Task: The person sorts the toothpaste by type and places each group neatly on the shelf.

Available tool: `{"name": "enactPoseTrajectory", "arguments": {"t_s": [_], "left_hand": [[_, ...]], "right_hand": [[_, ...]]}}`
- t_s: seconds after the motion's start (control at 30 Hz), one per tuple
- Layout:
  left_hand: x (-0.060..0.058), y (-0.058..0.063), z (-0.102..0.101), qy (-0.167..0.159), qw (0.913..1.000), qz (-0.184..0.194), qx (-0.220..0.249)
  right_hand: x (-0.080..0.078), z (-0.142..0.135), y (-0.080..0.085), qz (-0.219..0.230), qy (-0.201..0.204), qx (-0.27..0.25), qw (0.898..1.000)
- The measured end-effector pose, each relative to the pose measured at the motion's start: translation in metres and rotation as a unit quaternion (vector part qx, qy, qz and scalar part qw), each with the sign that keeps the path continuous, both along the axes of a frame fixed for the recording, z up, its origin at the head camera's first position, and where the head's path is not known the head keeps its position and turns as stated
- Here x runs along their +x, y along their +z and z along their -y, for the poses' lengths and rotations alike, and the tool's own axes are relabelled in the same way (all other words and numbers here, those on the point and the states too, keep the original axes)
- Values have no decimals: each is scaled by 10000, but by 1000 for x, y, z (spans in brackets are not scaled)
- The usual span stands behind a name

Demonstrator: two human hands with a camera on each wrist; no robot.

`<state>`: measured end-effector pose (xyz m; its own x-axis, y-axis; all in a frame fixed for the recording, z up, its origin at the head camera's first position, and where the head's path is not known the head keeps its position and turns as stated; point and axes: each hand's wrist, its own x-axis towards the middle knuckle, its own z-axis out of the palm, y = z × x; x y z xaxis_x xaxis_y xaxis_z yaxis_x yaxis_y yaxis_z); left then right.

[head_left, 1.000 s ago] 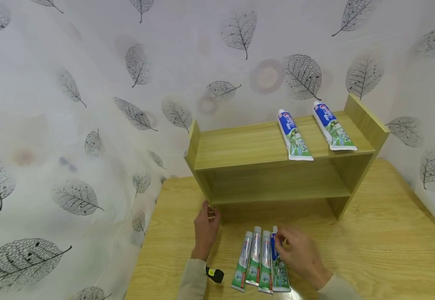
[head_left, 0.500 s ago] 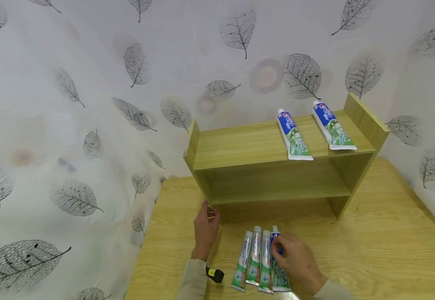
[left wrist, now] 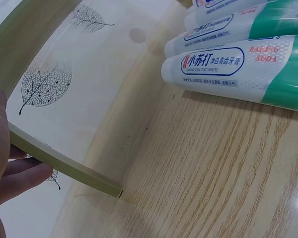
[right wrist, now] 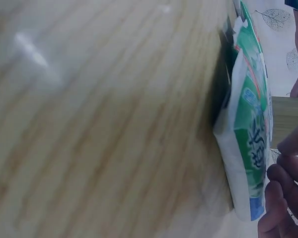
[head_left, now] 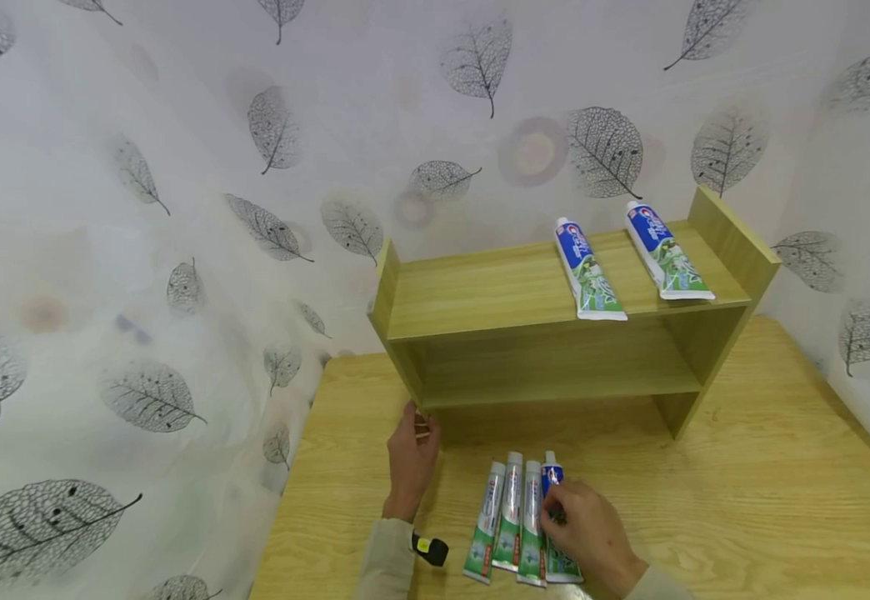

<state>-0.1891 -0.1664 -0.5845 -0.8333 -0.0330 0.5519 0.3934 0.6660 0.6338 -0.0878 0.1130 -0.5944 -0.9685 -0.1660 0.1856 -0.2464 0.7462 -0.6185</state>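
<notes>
My left hand [head_left: 411, 462] holds the lower left side of a wooden two-tier shelf [head_left: 472, 292]; the left wrist view shows the thumb and fingers [left wrist: 27, 179] on opposite sides of its panel [left wrist: 64, 162]. My right hand [head_left: 592, 529], fingers loosely curled, is over a blue-and-green toothpaste tube [head_left: 552, 473] lying on the table, partly hiding it. In the right wrist view the fingertips [right wrist: 277, 173] are right by that tube [right wrist: 248, 134], with nothing seen between them. Three silver-and-green baking soda toothpaste tubes [head_left: 532, 521] lie side by side to its left.
Two blue-and-green toothpaste tubes [head_left: 588, 271] rest on the right part of the shelf's top board, their ends at its front edge. The wooden table [head_left: 765, 475] extends right of the shelf. A leaf-patterned wall covering [head_left: 180, 208] stands behind and at the left.
My right hand has shifted slightly down and left along the blue-and-green tube, uncovering more of its cap end. The left hand, the shelf and the other tubes stay in place.
</notes>
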Motion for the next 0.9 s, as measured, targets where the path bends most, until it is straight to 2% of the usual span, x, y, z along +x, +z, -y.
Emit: {"name": "enactPoseTrajectory", "arguments": {"t_s": [0.27,0.47,0.7,0.9], "left_hand": [[0,-1,1,-17,10000,-15,83],[-1,-1,1,-23,10000,-53,47],[-1,1,0,-14,10000,-65,64],[0,-1,1,-33,10000,28,82]], "right_hand": [[2,4,-2,144,-152,219,9995],[12,4,-2,620,-275,376,9970],[19,0,3,1001,-219,290,9943],[26,2,7,1258,-106,620,9901]]}}
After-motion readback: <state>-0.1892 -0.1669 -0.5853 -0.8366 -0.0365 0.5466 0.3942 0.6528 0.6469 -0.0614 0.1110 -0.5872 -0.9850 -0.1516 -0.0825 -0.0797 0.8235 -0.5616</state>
